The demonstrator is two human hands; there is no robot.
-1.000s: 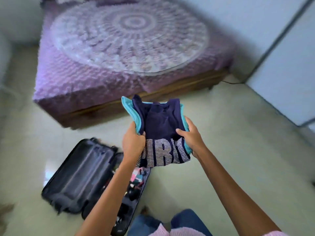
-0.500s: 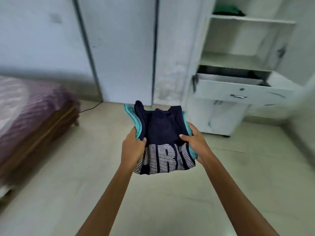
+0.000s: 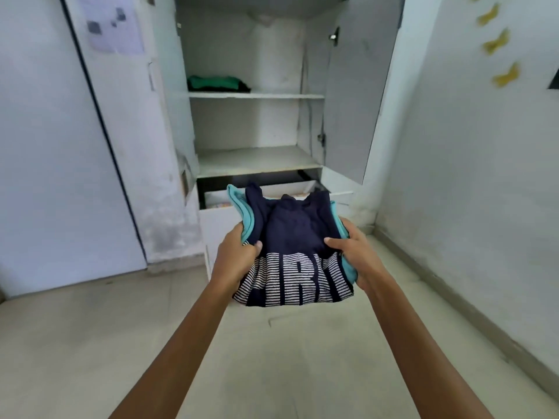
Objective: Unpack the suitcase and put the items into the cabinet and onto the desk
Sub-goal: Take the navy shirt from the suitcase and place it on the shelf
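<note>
A stack of folded clothes (image 3: pixel 292 237), a navy shirt with white striped lettering over a teal garment, is held at chest height in front of the white cabinet (image 3: pixel 254 160). My left hand (image 3: pixel 234 255) grips the stack's left edge, thumb on top. My right hand (image 3: pixel 355 255) grips its right edge the same way. The cabinet stands open straight ahead, with its right door (image 3: pixel 360 95) swung out. A green and black folded garment (image 3: pixel 217 83) lies on the upper shelf. The suitcase is out of view.
A drawer (image 3: pixel 217 219) below the lowest shelf is pulled out toward me, partly hidden behind the clothes. A closed white door (image 3: pixel 51 146) is at the left. A wall with yellow stickers (image 3: pixel 496 43) runs along the right. Pale tiled floor (image 3: pixel 90 343) lies underfoot.
The view has swung from the bed and the open suitcase round to the cabinet, which is now close and straight ahead. Both hands keep the same hold on the clothes.
</note>
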